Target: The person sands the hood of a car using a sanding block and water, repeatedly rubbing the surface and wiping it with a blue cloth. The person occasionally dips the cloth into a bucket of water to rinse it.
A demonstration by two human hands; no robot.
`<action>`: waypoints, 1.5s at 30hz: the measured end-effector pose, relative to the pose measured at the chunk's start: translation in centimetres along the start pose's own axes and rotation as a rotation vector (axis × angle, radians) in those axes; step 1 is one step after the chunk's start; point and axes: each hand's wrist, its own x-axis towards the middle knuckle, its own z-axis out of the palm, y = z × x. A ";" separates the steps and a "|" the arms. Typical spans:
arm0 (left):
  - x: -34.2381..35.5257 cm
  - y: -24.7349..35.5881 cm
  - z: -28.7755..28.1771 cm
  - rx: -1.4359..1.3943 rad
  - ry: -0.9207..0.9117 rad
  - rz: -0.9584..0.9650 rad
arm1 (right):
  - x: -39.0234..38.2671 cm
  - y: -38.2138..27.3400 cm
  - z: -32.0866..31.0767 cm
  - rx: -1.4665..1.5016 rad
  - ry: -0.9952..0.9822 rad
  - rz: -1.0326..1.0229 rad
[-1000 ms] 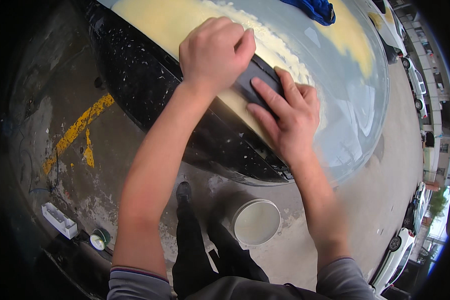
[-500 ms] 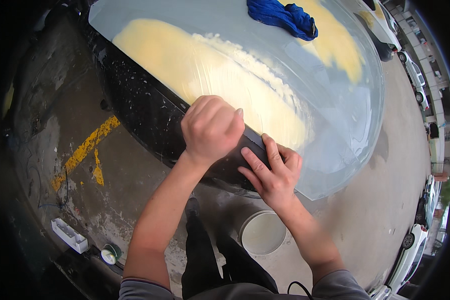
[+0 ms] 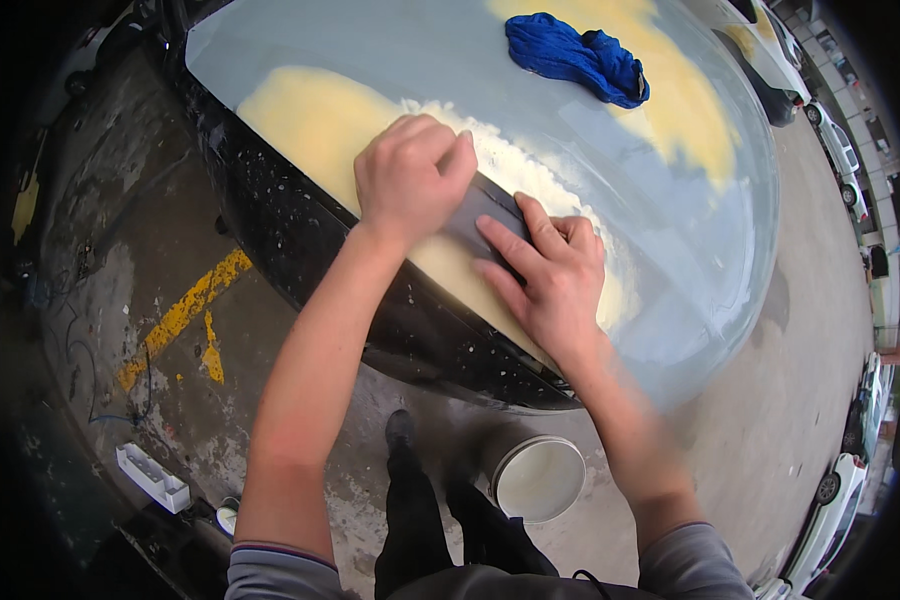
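Slid the dark gray sanding block (image 3: 482,208) up from the near edge of the gray car hood (image 3: 695,285) onto the yellow filler patch (image 3: 305,108), with left hand (image 3: 410,180) curled over one end and right hand (image 3: 558,285) pinching the other, apparently in another rubbing pass.
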 end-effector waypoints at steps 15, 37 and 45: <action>5.0 -6.2 -1.6 0.068 -0.036 -0.150 | 7.7 -0.8 5.1 0.034 0.089 -0.056; 9.6 -13.9 -4.1 0.082 -0.058 -0.205 | 15.9 -4.1 9.9 0.017 0.054 -0.056; 0.6 -10.2 -5.3 -0.109 0.002 -0.006 | 5.5 -7.8 6.1 -0.030 -0.058 0.011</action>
